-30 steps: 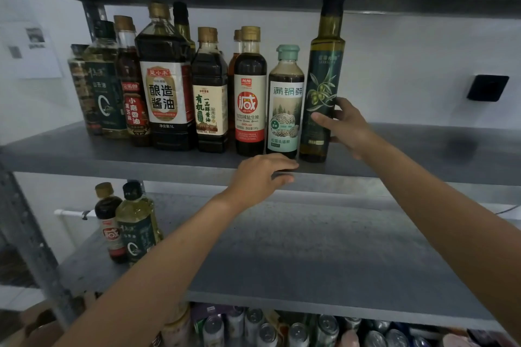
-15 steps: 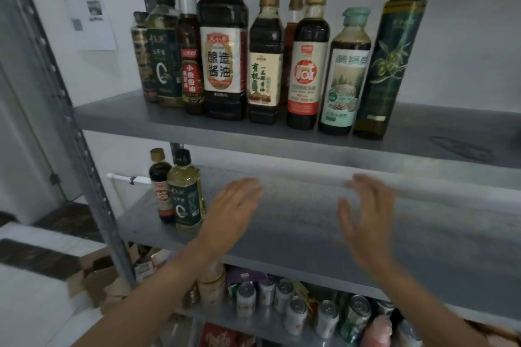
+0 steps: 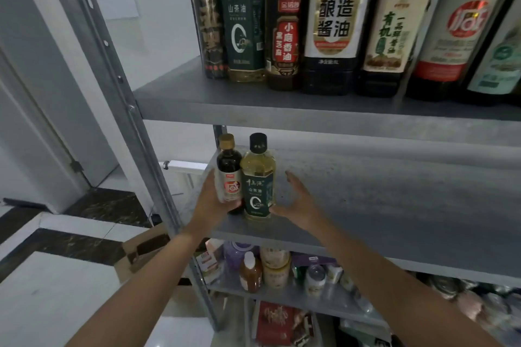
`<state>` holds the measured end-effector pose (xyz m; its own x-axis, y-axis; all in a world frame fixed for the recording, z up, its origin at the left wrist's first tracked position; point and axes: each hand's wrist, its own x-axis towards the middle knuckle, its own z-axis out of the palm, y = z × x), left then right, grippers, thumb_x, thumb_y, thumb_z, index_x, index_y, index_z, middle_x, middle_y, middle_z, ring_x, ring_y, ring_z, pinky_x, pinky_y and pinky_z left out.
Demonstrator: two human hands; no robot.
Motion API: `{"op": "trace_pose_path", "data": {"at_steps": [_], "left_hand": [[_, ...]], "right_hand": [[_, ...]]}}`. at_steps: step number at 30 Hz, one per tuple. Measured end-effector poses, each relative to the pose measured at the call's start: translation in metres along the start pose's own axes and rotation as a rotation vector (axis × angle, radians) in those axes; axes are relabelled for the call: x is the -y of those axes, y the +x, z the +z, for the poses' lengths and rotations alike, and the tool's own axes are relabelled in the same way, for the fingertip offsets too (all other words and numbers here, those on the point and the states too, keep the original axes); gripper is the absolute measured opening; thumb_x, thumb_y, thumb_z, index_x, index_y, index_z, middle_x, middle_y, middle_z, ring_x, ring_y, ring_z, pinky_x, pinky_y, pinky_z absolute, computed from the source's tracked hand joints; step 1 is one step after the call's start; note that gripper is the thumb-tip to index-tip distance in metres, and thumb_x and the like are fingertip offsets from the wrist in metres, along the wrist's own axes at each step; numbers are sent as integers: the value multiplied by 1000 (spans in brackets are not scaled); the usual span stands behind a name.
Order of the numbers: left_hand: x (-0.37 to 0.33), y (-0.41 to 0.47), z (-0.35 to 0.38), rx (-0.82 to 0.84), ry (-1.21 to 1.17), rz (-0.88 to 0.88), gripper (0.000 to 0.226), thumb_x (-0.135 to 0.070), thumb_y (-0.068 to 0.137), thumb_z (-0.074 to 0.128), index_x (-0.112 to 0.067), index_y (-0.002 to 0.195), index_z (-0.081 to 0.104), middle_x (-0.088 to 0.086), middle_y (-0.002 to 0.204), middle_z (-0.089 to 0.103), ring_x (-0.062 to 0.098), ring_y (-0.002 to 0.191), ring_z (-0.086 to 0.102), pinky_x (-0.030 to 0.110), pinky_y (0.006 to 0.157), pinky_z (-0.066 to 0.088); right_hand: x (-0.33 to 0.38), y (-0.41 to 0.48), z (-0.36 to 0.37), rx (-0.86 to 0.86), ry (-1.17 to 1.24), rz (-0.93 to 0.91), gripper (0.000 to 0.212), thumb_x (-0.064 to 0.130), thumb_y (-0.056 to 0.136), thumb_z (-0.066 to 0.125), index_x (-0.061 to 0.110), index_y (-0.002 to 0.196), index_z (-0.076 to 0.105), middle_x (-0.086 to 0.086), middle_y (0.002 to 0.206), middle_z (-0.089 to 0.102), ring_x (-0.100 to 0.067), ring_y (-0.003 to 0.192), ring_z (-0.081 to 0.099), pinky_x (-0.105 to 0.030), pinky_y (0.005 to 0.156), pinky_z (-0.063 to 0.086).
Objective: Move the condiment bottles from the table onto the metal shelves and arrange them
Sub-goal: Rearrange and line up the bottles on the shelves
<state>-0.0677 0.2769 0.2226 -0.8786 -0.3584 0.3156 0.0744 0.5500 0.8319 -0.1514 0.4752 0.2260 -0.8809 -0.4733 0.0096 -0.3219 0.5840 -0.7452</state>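
Head cam: the job looks mostly done. The table is out of frame, so I can't confirm what's left on it.

Upper shelf (image 3: 225, 105): bottle row (image 3: 335, 36), upright, shoulder to shoulder, labels forward. I count 7 visible:
- patterned dark bottle at far left
- green-label oil
- red-label sesame oil
- big soy sauce
- cream-label soy
- red-and-white label
- pale green label, clipped by the right edge

The tops are cropped. More may sit behind the row or past the frame; can't tell.

Middle shelf (image 3: 394, 205): 2 bottles at the left front corner, upright, side by side and touching. The small dark bottle (image 3: 229, 166) with the gold cap is on the left, and the yellow oil bottle (image 3: 258, 175) with the black cap is on the right.

Left hand (image 3: 212, 205) wraps the small dark bottle low down, thumb across the front under the label, a firm grip. Right hand (image 3: 300, 207) is spread with straight fingers and holds nothing. It sits just beside the oil bottle's right side, thumb near the base; contact unclear.

My read: the current step is arranging, squaring this pair up. What's likely left is to finish that and fetch anything remaining on the table.

Totals in view: 9 condiment bottles across two shelves, 3 shelf levels, 2 hands. Bottom shelf (image 3: 324, 300) holds mixed jars, cans and packets, too cluttered to count and probably not part of this job. One cardboard box (image 3: 141, 251) sits on the floor left of the rack.
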Motion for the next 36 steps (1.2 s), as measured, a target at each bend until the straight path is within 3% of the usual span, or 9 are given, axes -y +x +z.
{"op": "trace_pose_path", "data": {"at_steps": [3,6,8,10,15,21,27,31,36], "left_hand": [[-10,13,-1,134,-204,-155,77,18,71,69,-30,125,44,-16,111,57,-14,98,57,22,90,51],[3,38,-4,139,-231,-321,81,4,67,79,-9,135,37,-3,122,53,9,113,50,34,100,43],[17,51,-3,163,-238,-355,91,-8,56,88,-10,133,40,5,127,57,23,120,51,52,106,38],[33,58,3,167,-233,-362,84,-2,56,87,-13,126,43,8,125,59,29,121,52,59,103,38],[17,58,2,99,-198,-388,76,5,65,79,-17,124,37,8,127,55,30,123,49,54,103,40],[8,43,2,123,-33,-261,71,-5,60,85,-19,115,42,6,120,61,27,115,55,46,98,46],[-20,7,16,274,68,-93,70,-16,58,89,-21,111,44,-5,111,61,13,103,57,31,90,47],[-58,-22,45,340,35,-60,70,-26,55,88,-25,111,46,-9,108,64,14,102,62,39,88,52],[-137,-54,103,469,11,44,72,-24,54,89,-28,114,49,-15,108,64,8,102,62,33,86,51]], "right_hand": [[20,19,12,18,68,60,96,22,67,84,18,144,26,-5,143,39,-23,128,42,-41,104,39],[30,32,14,-21,124,147,87,21,64,86,14,136,37,-7,132,44,-24,118,49,-39,98,44],[35,38,15,-8,155,160,77,12,66,84,9,130,42,-2,123,49,-18,113,50,-35,96,42],[39,42,19,26,262,194,74,1,66,82,8,128,41,3,114,51,-13,108,49,-32,93,41],[28,52,37,-74,318,239,88,15,50,91,18,123,41,-3,121,59,-25,115,56,-48,95,49],[24,34,29,-192,243,212,84,20,52,91,16,121,44,-3,122,58,-23,115,55,-40,95,48],[-9,-19,13,-295,354,198,88,20,45,94,18,121,48,0,117,63,-20,109,59,-38,94,49],[-35,-74,-22,-339,384,158,86,21,41,95,21,116,52,5,110,64,-15,103,61,-35,91,51],[-65,-164,-100,-416,402,99,78,19,44,94,20,112,55,10,102,68,-5,92,65,-15,72,50]]}}
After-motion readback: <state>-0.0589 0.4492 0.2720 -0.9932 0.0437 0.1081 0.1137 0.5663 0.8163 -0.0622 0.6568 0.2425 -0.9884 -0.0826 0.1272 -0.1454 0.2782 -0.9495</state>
